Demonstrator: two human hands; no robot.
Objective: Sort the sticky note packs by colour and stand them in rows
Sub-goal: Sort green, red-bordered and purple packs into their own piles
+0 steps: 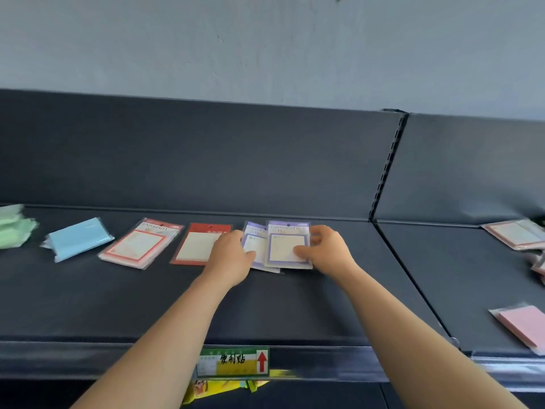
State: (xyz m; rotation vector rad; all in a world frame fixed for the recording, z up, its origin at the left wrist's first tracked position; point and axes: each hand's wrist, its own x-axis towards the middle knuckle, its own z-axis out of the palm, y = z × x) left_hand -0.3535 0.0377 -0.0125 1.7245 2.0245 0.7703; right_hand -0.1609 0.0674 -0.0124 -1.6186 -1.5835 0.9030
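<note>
Two purple-bordered sticky note packs lie overlapping on the dark shelf [295, 305]: the top purple pack [287, 245] and a second purple pack [254, 243] half under it. My right hand [327, 250] pinches the top pack's right edge, thumb on its face. My left hand [231, 253] rests over the second pack's left side and covers part of a red pack [196, 245]. Left of that lie a red-bordered pack [138, 245], a blue pack [77, 239] and green packs [14, 225]. All lie flat.
The shelf's back panel [206, 160] rises behind the packs. On the neighbouring shelf section to the right lie a pale pink-bordered pack [514, 233] and a pink pack [523, 323]. A green and yellow price label [233, 361] sits on the front rail.
</note>
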